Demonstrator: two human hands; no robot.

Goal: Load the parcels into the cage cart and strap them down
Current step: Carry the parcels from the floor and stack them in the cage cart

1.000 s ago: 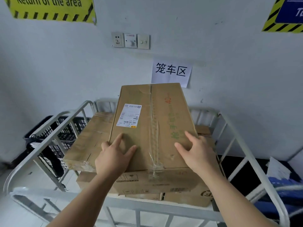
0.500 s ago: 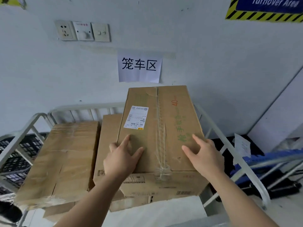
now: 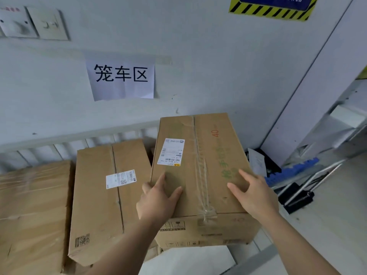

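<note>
A brown cardboard parcel [image 3: 200, 161] with a white shipping label and green lettering lies at the right of the white cage cart [image 3: 79, 135]. My left hand [image 3: 158, 199] rests flat on its near left corner, fingers spread over the edge. My right hand [image 3: 252, 191] presses flat on its top near the right side. A second labelled parcel [image 3: 107, 195] lies to the left, lower down. A third, tape-wrapped parcel [image 3: 31, 211] lies at the far left. No strap is in view.
The wall stands right behind the cart, with a paper sign [image 3: 121, 76], switches [image 3: 33, 22] and a hazard-striped sign [image 3: 274, 6]. To the right are a blue plastic item [image 3: 292, 171], a black object [image 3: 296, 197] and white shelving [image 3: 341, 124].
The view has turned right and closer. The top parcel has shifted to the cart's right side, uncovering the middle parcel's label. Both hands stay flat on it.
</note>
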